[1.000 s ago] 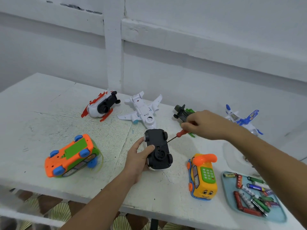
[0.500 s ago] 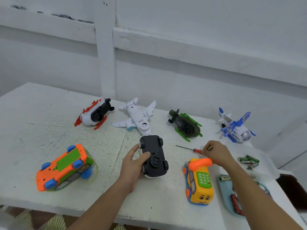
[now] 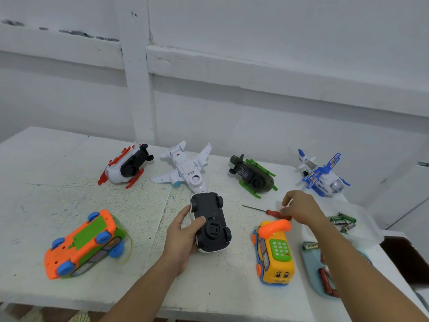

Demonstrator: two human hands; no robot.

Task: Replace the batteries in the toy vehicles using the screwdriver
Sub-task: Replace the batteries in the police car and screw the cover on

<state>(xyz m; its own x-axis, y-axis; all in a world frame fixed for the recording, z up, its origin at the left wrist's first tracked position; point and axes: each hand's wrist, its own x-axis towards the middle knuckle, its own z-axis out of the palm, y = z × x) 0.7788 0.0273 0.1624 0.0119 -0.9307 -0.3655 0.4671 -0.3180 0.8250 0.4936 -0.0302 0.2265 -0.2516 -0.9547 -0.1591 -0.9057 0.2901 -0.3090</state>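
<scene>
While the orange and green toy bus (image 3: pixel 81 245) lies wheels-up well to the left of the left hand (image 3: pixel 182 239), that hand grips the toy car (image 3: pixel 210 219), with the thumb curled over its underside and the fingers round its left flank. The car is upside down, showing a black base, 4 black wheels, a round disc fitting toward its near end and a white body rim beneath. Just right of that grip, the screwdriver (image 3: pixel 271 212) lies flat on the table (image 3: pixel 34 182). Its thin dark shaft points left and its red handle runs under the right hand (image 3: pixel 301 210). That hand's fingers curl over the handle's end, but I cannot tell whether they pinch it. Green batteries (image 3: pixel 342 220) lie just right of that hand.
</scene>
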